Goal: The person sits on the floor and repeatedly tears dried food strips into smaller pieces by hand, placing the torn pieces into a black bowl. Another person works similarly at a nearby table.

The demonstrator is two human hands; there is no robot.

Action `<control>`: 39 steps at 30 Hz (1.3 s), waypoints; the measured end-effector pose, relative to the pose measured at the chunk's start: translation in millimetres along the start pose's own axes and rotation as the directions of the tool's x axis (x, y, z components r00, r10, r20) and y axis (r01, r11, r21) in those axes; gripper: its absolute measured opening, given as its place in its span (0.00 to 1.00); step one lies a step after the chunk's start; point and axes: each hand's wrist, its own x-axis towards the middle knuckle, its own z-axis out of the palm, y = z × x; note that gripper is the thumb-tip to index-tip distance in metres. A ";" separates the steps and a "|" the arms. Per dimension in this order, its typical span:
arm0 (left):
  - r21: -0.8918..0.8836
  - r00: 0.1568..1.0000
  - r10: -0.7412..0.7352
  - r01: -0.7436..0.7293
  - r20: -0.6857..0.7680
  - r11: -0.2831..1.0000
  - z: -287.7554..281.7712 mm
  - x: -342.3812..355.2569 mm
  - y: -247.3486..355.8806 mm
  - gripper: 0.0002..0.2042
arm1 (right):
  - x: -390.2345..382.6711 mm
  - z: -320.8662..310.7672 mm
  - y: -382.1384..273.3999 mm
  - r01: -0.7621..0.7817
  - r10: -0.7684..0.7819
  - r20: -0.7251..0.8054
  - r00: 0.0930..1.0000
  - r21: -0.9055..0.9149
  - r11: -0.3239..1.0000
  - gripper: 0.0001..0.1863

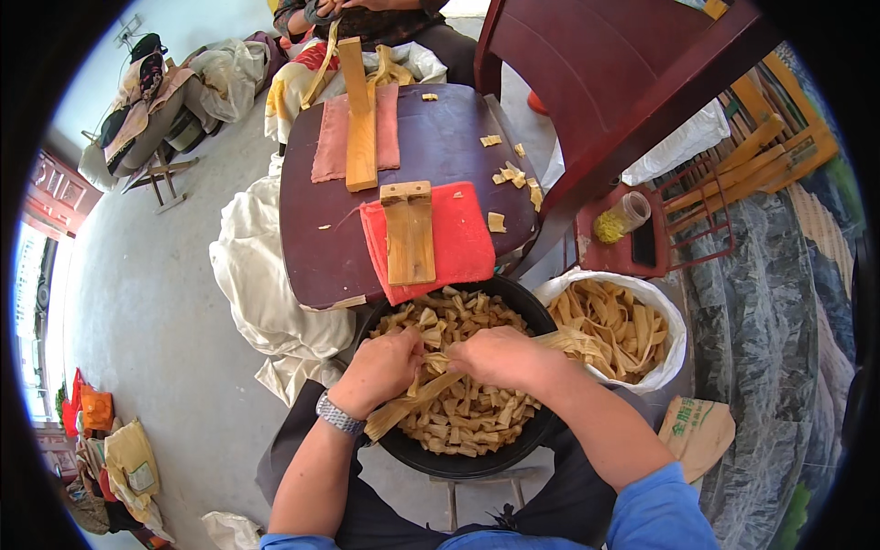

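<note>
Grey floor [174, 302] is stretching around a dark maroon chair seat [312, 247]. Near its front edge, a short wooden block [410, 240] is resting on a red cloth [469, 225]; toward its far left corner, a longer wooden piece [363, 137] is lying over a pinkish cloth [332, 142], and yellowish scraps [509, 174] are lying along the right edge. Just below the front edge, a round black basin [463, 467] is holding a heap of knotted yellowish pieces [477, 417]. Above that heap, the person's left hand [383, 367] and right hand [495, 356] are gripping a flat yellowish strip [408, 403], one end hanging toward the basin's near left rim. Both hands' fingers are drawing together, clamped on the strip. Beside the basin's right rim, a white sack [677, 344] is holding loose strips [623, 321]. Beyond the seat's far edge, another person [390, 23] is handling a strip [330, 55].
</note>
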 end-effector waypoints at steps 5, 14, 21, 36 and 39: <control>0.008 0.993 0.024 -0.024 -0.117 1.000 29.6 32.5 -0.7 0.08 | 10.5 11.5 20.4 -0.073 0.063 -0.064 0.996 -0.173 0.982 0.14; -0.030 0.971 0.053 -0.061 -0.232 0.998 23.0 30.1 15.5 0.10 | -20.0 -10.7 51.4 -0.148 0.126 -0.209 0.970 -0.089 0.985 0.15; 0.211 0.997 -0.062 0.072 -0.051 0.975 22.8 13.0 3.9 0.11 | -27.1 -8.5 29.8 0.025 -0.024 -0.010 1.000 0.084 0.996 0.22; 0.161 0.970 -0.023 0.064 -0.243 0.985 46.8 59.6 11.3 0.10 | -46.2 -18.9 53.2 -0.152 0.164 -0.200 0.966 0.074 0.986 0.15; 0.101 0.991 -0.069 0.081 -0.118 0.992 21.8 29.3 29.5 0.10 | -53.1 -28.2 62.6 -0.166 0.179 -0.195 0.964 0.082 0.983 0.15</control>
